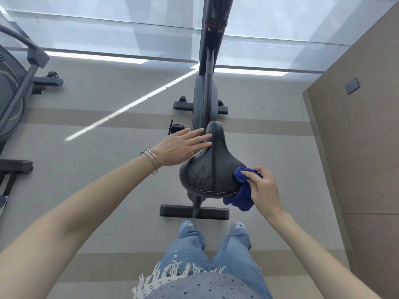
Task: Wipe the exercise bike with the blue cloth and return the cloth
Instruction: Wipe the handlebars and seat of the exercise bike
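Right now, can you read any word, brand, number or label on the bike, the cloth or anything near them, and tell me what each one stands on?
No text is legible in this view.
Wall plate: a small grey plaque on the brown wall, any print on it too small and blurred to read.
Saddle: only scuff marks, no lettering visible.
Bike frame: no brand or number readable.
Blue cloth, held in the right hand: no label showing.

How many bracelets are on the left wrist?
3, it seems: thin bangles bunched together on the left wrist, just behind the left hand resting on the saddle. More may be hidden where they overlap.
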### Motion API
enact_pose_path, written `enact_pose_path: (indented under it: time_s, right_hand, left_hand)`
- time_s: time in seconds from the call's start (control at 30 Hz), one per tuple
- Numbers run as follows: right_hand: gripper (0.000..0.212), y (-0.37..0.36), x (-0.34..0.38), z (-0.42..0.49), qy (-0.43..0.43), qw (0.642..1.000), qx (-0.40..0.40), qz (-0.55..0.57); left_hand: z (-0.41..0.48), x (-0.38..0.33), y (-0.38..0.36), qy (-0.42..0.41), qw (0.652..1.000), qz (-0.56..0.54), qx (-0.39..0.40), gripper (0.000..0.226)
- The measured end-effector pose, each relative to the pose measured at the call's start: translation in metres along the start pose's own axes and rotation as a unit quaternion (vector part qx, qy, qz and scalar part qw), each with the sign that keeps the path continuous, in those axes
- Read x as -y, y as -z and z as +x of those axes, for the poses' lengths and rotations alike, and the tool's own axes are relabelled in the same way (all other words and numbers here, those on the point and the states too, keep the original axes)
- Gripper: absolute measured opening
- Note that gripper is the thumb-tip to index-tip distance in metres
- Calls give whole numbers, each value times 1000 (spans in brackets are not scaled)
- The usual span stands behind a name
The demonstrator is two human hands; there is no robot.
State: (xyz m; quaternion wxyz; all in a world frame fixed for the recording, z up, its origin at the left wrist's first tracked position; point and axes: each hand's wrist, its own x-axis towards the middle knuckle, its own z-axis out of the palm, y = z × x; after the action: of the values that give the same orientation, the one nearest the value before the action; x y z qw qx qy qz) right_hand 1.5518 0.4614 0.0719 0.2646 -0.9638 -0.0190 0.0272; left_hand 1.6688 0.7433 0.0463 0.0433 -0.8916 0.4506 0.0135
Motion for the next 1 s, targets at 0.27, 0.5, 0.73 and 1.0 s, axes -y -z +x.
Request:
enact_pose_path:
  time_s: [0.27,0.5,0.73,1.0]
  right_hand:
    - [35,-33,66,-23,65,997,37,-7]
    - [36,-11,21,-21,0,998,-15,-55]
    - [36,-26,57,24,80,994,20,-72]
    - [38,-30,88,7,193,960,143,-146]
  left_hand:
    - [27,9,3,38,997,-41,48,56]
    - [25,12,4,21,997,-47,55,61]
    - [26,23,5,6,998,-31,58,60]
    - [25,23,-4,9,998,-35,43,59]
